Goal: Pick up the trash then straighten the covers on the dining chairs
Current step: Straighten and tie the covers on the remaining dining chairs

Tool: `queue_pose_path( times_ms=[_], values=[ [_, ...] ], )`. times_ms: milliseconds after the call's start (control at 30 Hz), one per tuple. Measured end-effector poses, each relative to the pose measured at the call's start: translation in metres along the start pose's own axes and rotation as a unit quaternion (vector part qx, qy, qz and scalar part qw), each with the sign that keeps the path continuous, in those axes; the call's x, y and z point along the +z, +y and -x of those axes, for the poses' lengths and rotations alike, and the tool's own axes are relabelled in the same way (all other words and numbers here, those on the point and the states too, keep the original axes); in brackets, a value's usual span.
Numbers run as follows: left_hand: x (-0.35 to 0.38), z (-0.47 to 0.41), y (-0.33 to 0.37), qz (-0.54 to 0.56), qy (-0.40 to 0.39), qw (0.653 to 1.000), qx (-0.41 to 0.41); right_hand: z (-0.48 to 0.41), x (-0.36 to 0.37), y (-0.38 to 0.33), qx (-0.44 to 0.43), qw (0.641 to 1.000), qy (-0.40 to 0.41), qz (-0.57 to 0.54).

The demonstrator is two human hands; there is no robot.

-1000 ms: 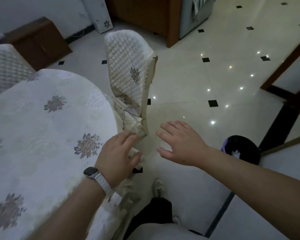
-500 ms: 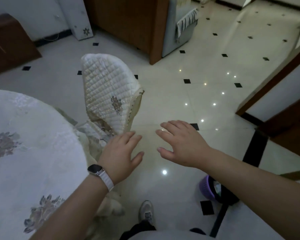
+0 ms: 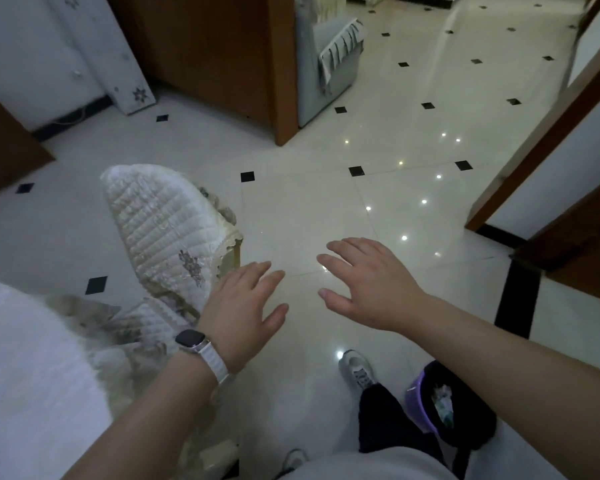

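No legible text, label, brand or number anywhere. On the watch face (image 3: 191, 339) near left, only a dark screen; on the white panel (image 3: 132, 88) far left, only star motifs; on the chair cover (image 3: 167, 230), only a floral emblem. Too blurred to read: the mark on the shoe (image 3: 355, 367) and the print on the wrappers (image 3: 442, 405) in the near-right bin (image 3: 417, 386).

The room is dim and cool-toned, with small bright pinpoints of overhead light glinting off the glossy floor (image 3: 291, 209) just beyond the right hand (image 3: 371, 282). The tablecloth (image 3: 21, 358) to the left of the left hand (image 3: 243, 306) is washed out to a soft, featureless white. Straight lines bow towards the edges, so the door frame (image 3: 544, 133) far to the right of the right hand leans steeply.
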State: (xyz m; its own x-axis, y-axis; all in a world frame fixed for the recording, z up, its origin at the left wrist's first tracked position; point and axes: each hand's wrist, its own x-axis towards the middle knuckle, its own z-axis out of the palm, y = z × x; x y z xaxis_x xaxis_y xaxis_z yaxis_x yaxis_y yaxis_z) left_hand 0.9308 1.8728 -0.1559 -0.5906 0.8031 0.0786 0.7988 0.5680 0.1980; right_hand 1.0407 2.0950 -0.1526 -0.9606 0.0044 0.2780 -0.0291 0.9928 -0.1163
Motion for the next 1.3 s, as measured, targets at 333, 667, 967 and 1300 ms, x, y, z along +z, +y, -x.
queue_pose_path(
  times_ms=[333,667,967,1300],
  values=[
    [-0.011,-0.065,0.029,-0.054,0.023,0.981,-0.183,-0.107,0.017,0.083,-0.170,0.982,-0.034,-0.082],
    [-0.028,0.010,0.045,-0.072,0.032,0.903,-0.422,-0.160,0.028,0.023,-0.392,0.901,-0.067,-0.171],
    [-0.060,0.138,0.108,-0.136,0.133,0.775,-0.603,-0.151,-0.001,-0.121,-0.567,0.798,-0.060,-0.195],
    [-0.039,0.181,0.140,-0.160,0.187,0.713,-0.657,-0.126,0.004,-0.174,-0.644,0.743,-0.074,-0.168]
  ],
)
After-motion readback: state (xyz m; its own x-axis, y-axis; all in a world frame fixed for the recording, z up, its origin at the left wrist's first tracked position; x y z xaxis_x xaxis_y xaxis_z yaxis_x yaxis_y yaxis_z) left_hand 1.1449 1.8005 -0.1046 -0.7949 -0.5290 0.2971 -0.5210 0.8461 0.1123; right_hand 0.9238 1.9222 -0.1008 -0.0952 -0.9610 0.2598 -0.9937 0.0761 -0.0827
